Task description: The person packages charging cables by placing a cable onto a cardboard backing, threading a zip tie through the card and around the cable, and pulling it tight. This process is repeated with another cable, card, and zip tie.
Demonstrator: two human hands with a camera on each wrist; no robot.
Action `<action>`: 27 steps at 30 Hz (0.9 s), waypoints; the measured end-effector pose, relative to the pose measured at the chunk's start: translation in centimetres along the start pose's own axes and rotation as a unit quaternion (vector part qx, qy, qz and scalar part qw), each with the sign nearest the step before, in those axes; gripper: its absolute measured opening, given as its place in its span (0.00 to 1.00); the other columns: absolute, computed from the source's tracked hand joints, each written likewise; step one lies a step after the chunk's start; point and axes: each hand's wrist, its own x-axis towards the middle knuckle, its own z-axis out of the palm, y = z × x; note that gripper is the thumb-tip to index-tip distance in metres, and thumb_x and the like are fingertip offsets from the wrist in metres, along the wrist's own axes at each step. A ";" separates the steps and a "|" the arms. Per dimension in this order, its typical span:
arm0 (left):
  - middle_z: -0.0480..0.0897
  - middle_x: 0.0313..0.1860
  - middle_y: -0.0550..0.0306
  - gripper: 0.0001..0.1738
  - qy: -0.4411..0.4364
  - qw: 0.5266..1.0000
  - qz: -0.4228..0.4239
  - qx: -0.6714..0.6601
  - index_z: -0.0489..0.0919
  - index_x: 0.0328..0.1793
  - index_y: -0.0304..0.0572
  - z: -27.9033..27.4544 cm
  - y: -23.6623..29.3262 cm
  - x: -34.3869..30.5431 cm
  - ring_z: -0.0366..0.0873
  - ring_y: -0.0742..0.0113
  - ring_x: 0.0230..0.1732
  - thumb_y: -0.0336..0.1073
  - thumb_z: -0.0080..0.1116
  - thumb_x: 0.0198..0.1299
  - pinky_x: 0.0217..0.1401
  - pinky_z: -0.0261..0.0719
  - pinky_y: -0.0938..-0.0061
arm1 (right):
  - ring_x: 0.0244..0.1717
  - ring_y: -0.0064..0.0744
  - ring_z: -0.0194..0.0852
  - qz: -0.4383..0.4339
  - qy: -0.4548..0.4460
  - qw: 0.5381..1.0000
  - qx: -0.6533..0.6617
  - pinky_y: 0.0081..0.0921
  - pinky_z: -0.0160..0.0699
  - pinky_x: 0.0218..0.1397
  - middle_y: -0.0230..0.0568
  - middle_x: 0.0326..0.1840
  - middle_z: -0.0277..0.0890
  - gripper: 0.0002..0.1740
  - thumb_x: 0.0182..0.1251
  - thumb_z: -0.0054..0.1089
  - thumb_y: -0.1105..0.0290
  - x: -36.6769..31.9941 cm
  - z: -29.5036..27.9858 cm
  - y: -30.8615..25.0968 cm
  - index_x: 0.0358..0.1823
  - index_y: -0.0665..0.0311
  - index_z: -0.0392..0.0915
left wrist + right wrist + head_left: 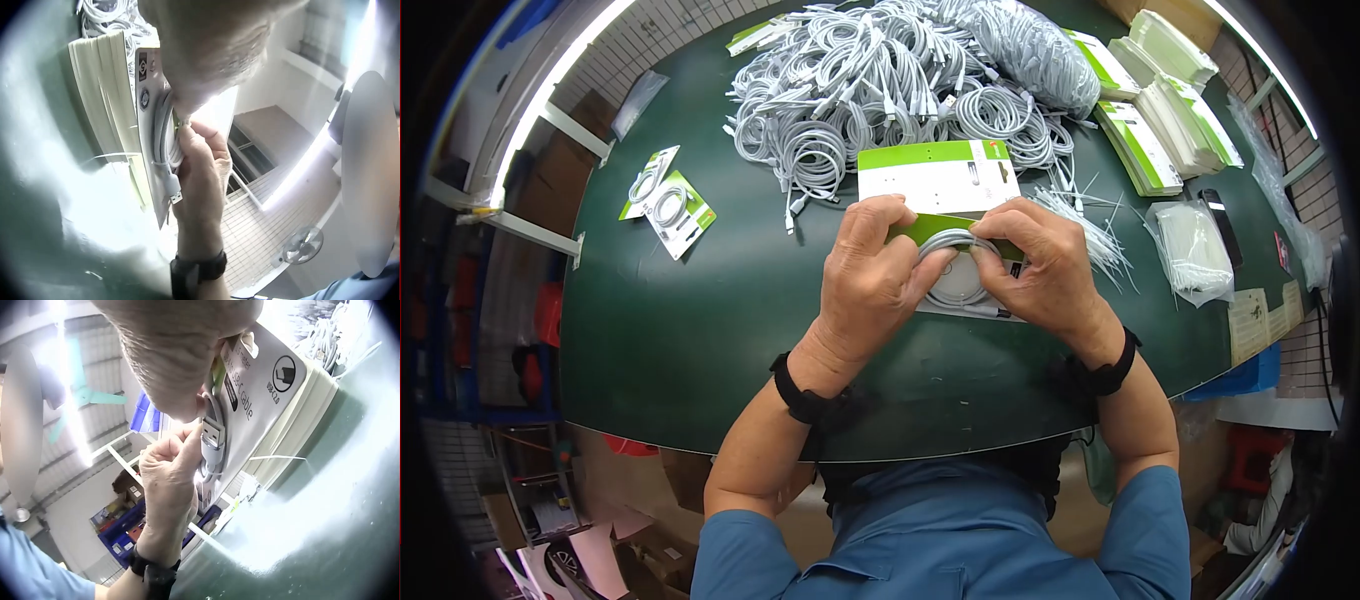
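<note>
Pinching a Coiled Cable [945,237] Over a Green Bench [730,370]

Held between the curled thumb and fingers of the left grip [870,260] on one side and of the right grip [1045,260] on the other, both closed on the grey loops. Set against the printed face of a card [250,419] bearing the words "USB-C cable", just in front of a stack of similar cards [935,175]. Showing a metal-tipped plug [214,434] against the coil, close to the left thumb, in the right wrist view. Backed farther across the bench by a large heap of cables [870,75] and, beside it, a plastic-wrapped bundle [1040,60]. Flanked at right by loose white ties [1090,240], a clear bag of ties [1193,250] and, farther off, more card stacks [1150,140]. Joined at far left by two carded cables [665,205], overlapping and well apart from the work. Framed in the foreground by black wrist straps [802,400] and blue sleeves [1140,530].
</note>
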 end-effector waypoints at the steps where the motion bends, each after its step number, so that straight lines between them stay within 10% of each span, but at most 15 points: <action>1: 0.84 0.57 0.47 0.18 -0.003 0.999 -0.025 -0.020 0.84 0.38 0.34 0.1 -0.2 -0.2 0.88 0.49 0.58 0.29 0.88 0.52 0.59 0.90 0.62 | 0.33 0.42 0.91 0.010 -0.001 1.000 0.000 0.35 0.89 0.36 0.42 0.41 0.90 0.11 0.60 0.74 0.77 -0.1 -0.1 -0.1 0.45 0.61 0.88; 5: 0.81 0.67 0.44 0.38 0.035 0.991 -0.119 -0.054 0.79 0.69 0.34 -0.2 1.1 1.0 0.86 0.52 0.65 0.30 0.88 0.53 0.63 0.90 0.65 | 0.37 0.45 0.92 0.022 0.033 0.999 -0.003 0.37 0.90 0.41 0.47 0.42 0.90 0.20 0.63 0.72 0.78 -0.2 0.1 0.2 0.58 0.61 0.86; 9: 0.80 0.69 0.43 0.63 0.001 0.924 -0.285 -0.254 0.53 0.92 0.32 0.0 2.0 0.9 0.87 0.58 0.64 0.27 0.85 0.56 0.65 0.89 0.64 | 0.41 0.44 0.93 0.085 0.048 0.993 0.071 0.37 0.91 0.47 0.50 0.41 0.89 0.31 0.67 0.69 0.81 0.0 -0.1 -0.7 0.72 0.64 0.78; 12: 0.84 0.67 0.45 0.59 0.051 0.794 -0.400 -0.454 0.54 0.92 0.30 0.2 2.3 1.2 0.87 0.56 0.66 0.25 0.82 0.60 0.72 0.87 0.64 | 0.41 0.39 0.92 0.109 0.046 0.986 0.116 0.35 0.90 0.50 0.49 0.40 0.88 0.34 0.69 0.68 0.81 -0.4 0.2 -0.5 0.77 0.66 0.73; 15: 0.87 0.64 0.48 0.54 0.092 0.760 -0.386 -0.515 0.57 0.90 0.28 0.1 2.5 1.5 0.89 0.64 0.59 0.23 0.79 0.63 0.57 0.90 0.75 | 0.39 0.32 0.89 0.123 0.053 0.980 0.148 0.31 0.88 0.46 0.45 0.41 0.88 0.36 0.69 0.68 0.82 -0.7 0.4 0.1 0.79 0.67 0.70; 18: 0.88 0.64 0.39 0.49 0.033 0.756 -0.433 -0.490 0.60 0.87 0.27 -0.5 2.8 1.7 0.92 0.62 0.58 0.19 0.77 0.64 0.61 0.93 0.70 | 0.39 0.28 0.88 0.156 0.040 0.967 0.196 0.29 0.87 0.45 0.43 0.41 0.88 0.37 0.70 0.68 0.83 -1.0 0.7 0.1 0.80 0.67 0.70; 22: 0.92 0.47 0.50 0.22 0.005 0.750 -0.429 -0.504 0.82 0.67 0.26 0.2 2.1 0.7 0.88 0.76 0.34 0.26 0.75 0.69 0.33 0.88 0.80 | 0.37 0.25 0.87 0.158 0.011 0.969 0.187 0.27 0.86 0.44 0.41 0.41 0.87 0.36 0.71 0.68 0.83 -1.2 0.8 -0.4 0.80 0.68 0.69; 27: 0.93 0.43 0.52 0.14 -0.057 0.788 -0.400 -0.465 0.85 0.60 0.27 -0.8 2.4 1.8 0.83 0.78 0.25 0.28 0.71 0.73 0.23 0.81 0.81 | 0.52 0.48 0.80 -0.037 0.089 0.994 -0.049 0.39 0.82 0.53 0.44 0.52 0.82 0.42 0.55 0.84 0.78 0.0 -0.3 -1.2 0.74 0.60 0.77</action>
